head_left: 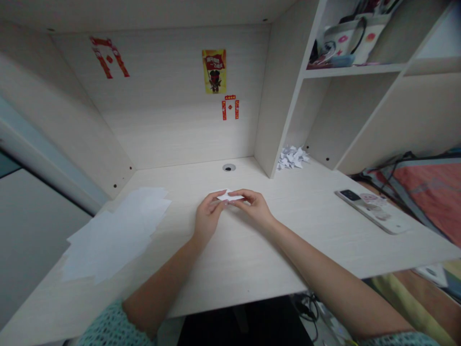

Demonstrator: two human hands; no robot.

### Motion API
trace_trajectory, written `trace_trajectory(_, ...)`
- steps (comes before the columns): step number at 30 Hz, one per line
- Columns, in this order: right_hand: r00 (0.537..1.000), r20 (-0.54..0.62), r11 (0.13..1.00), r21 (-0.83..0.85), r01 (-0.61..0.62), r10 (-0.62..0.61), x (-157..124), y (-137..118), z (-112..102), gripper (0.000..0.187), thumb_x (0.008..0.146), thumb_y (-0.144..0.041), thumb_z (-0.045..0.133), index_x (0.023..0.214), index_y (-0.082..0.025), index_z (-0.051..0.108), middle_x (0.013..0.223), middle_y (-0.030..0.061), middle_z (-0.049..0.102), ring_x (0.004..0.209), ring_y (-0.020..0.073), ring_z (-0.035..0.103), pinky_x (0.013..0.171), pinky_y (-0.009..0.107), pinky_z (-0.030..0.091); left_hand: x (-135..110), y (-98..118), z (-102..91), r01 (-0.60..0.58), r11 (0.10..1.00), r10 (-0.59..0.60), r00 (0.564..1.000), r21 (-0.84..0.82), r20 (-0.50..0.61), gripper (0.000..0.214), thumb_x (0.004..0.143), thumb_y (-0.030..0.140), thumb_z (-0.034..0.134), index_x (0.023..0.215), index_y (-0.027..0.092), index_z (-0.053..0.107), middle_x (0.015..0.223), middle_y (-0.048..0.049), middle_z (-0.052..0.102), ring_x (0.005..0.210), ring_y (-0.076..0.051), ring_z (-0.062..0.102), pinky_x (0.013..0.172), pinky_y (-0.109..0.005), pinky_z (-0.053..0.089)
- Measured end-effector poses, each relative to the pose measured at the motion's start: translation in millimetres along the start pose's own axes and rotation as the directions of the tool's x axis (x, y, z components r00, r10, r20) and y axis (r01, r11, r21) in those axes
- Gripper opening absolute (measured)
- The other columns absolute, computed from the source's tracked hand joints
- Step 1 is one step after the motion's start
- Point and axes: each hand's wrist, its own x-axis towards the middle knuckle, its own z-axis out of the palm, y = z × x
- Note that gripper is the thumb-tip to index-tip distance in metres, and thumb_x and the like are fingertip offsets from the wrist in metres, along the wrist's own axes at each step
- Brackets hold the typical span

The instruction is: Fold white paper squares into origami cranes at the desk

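The pale wooden desktop [180, 180] gives a hand room to pass between the left hand [208, 216], the right hand [252, 206] and the back panel [162, 110]. Leftward, the loose white paper sheets [117, 233] lie in the way. Rightward, the shelf upright [272, 115] stands with folded paper pieces [291, 157] at its foot, and a white handheld device [370, 210] lies farther along.

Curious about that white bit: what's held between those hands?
A small folded white paper, pinched by the left hand and right hand; they cover its ends, hiding its full shape.
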Motion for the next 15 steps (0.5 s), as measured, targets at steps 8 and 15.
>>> trace_trajectory(8,0.997,0.008,0.993,0.089,-0.083,0.083,0.2,-5.9,-0.9,0.025,0.066,-0.034,0.071,0.086,-0.019,0.07,0.091,0.0069,0.071,0.082,0.0198,0.065,0.076,0.032,0.048,1.2,-2.6,-4.1,-0.055,0.988,0.059,0.998,0.141,-0.02,0.026,0.071,0.029,0.064,0.094,0.016,0.067,0.093,-0.0064,0.069,0.08,-0.016,0.065,0.077,-0.028,0.051)
trace_trajectory(15,0.997,0.055,0.979,0.192,-0.071,0.062,1.9,-5.6,-4.8,0.019,0.066,-0.031,0.071,0.082,-0.02,0.071,0.086,0.0054,0.071,0.08,0.0172,0.064,0.075,0.029,0.047,-0.2,-1.3,-7.9,-0.227,0.939,0.227,0.973,0.26,0.034,0.022,0.073,0.029,0.064,0.092,0.019,0.069,0.095,-0.0057,0.069,0.085,-0.016,0.065,0.08,-0.028,0.051)
